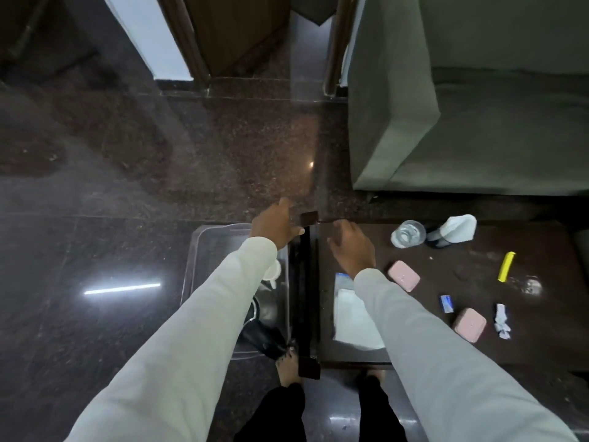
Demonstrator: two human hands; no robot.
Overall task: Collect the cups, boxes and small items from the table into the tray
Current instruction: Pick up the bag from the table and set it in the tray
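Note:
A clear plastic tray [204, 250] sits low at the left of the dark table [541, 339]. My left hand [274, 225] curls over the tray's far right corner and grips its rim. My right hand [352, 250] hovers palm down over the table's left end, fingers spread and holding nothing. On the table lie a clear glass cup [408, 234], two pink boxes [403, 275] [470, 324], a small blue box [446, 304], a yellow stick [506, 266], a crumpled wrapper [502, 321] and a white packet [349, 317] partly under my right sleeve. A white cup [274, 272] lies in the tray.
A white cloth over a dark object [456, 230] stands beside the glass cup. A green sofa [446, 122] rises beyond the table. Polished dark floor [95, 250] spreads to the left. My feet [288, 368] are at the table's near edge, by a dark item in the tray [264, 341].

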